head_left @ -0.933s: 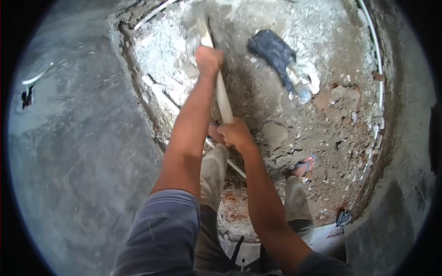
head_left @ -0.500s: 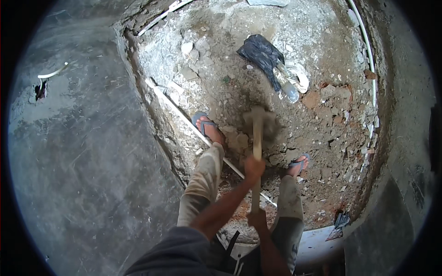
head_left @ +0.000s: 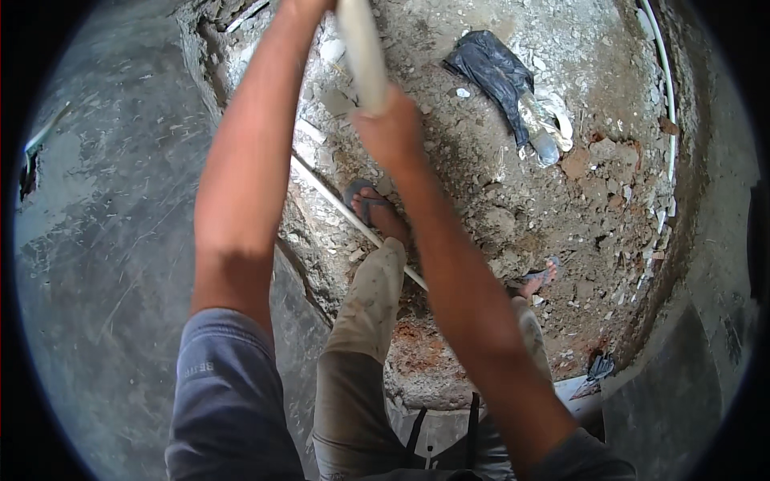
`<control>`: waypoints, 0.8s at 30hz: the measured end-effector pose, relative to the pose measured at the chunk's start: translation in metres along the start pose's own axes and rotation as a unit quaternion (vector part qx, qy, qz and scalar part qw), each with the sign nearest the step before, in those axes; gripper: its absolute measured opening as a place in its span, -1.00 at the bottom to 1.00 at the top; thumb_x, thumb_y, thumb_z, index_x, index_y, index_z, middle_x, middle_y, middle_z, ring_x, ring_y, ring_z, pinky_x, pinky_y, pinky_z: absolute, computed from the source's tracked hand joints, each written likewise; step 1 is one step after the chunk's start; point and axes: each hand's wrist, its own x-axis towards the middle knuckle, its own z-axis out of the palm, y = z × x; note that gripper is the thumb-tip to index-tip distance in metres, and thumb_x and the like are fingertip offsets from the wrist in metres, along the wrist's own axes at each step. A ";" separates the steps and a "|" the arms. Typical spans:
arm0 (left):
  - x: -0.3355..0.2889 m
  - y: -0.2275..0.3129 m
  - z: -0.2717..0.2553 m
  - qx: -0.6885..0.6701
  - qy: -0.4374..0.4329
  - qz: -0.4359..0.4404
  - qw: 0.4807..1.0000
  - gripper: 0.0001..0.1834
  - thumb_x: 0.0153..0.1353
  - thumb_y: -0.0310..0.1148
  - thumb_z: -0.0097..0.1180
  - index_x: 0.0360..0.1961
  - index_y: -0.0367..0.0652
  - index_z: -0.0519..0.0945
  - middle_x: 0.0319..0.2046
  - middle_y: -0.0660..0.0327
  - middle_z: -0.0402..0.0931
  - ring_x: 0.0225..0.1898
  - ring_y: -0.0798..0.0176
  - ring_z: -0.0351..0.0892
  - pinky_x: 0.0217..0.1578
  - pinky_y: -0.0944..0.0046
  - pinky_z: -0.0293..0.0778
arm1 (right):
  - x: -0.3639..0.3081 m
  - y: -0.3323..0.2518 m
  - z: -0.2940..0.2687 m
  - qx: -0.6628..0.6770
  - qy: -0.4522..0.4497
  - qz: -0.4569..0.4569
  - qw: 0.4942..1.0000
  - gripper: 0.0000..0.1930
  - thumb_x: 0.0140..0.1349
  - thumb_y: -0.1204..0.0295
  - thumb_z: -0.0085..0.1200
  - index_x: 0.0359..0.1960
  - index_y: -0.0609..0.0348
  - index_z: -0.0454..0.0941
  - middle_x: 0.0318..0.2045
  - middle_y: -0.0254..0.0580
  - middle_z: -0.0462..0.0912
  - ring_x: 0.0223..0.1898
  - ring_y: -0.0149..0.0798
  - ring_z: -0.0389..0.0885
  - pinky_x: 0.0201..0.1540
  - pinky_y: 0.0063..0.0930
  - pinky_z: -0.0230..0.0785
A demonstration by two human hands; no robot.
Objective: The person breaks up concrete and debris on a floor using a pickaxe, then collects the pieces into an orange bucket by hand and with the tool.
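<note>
Both my arms reach up and forward with a long wooden-handled tool (head_left: 362, 60). My right hand (head_left: 391, 132) is closed round the lower end of its pale handle, slightly blurred by motion. At the top edge, my left hand (head_left: 309, 5) is mostly cut off, with its visible part against the handle higher up. The tool's head is out of view. Below lies broken, rubble-strewn ground (head_left: 501, 216), with my sandalled left foot (head_left: 377, 210) and right foot (head_left: 539, 279) apart on it.
A white pipe (head_left: 333, 200) runs beside my left foot. A black plastic bag (head_left: 491, 76) and a clear plastic bottle (head_left: 544, 148) lie ahead to the right. Another white pipe (head_left: 668, 88) follows the right edge. Smooth grey floor (head_left: 112, 280) borders the pit on the left.
The tool has swung up from the ground between my feet, and its blurred T-shaped head has left the picture. Both hands have risen with the handle.
</note>
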 end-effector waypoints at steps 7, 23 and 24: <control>-0.161 -0.186 -0.004 0.286 -0.256 -0.373 0.845 -0.67 0.24 -0.16 0.12 -0.61 -0.01 0.70 -0.56 0.23 0.72 -0.51 0.19 0.73 -0.42 0.19 0.61 | -0.139 0.046 -0.005 0.172 -0.222 0.358 0.891 -0.64 0.10 0.51 0.17 -0.03 0.35 0.60 -0.49 -0.28 0.59 -0.61 -0.46 0.47 -0.62 -0.55 0.27; -0.540 0.038 -0.014 0.176 -0.182 -0.557 0.791 -0.59 0.12 -0.28 0.40 -0.16 -0.38 0.55 -0.37 -0.11 0.66 -0.18 -0.25 0.71 -0.19 -0.09 0.60 | -0.461 0.120 -0.230 -0.135 -0.305 0.334 0.882 -0.74 0.08 0.46 0.30 -0.25 0.31 0.53 -0.51 -0.05 0.65 -0.48 -0.18 0.68 -0.39 -0.20 0.55; -0.565 0.061 -0.021 0.081 -0.146 -0.594 0.787 -0.64 0.13 -0.33 0.39 -0.19 -0.36 0.54 -0.41 -0.03 0.64 -0.31 -0.11 0.70 -0.31 0.00 0.58 | -0.486 0.108 -0.247 -0.165 -0.270 0.393 0.864 -0.69 0.05 0.44 0.31 -0.20 0.32 0.55 -0.46 0.01 0.67 -0.39 -0.13 0.72 -0.28 -0.18 0.57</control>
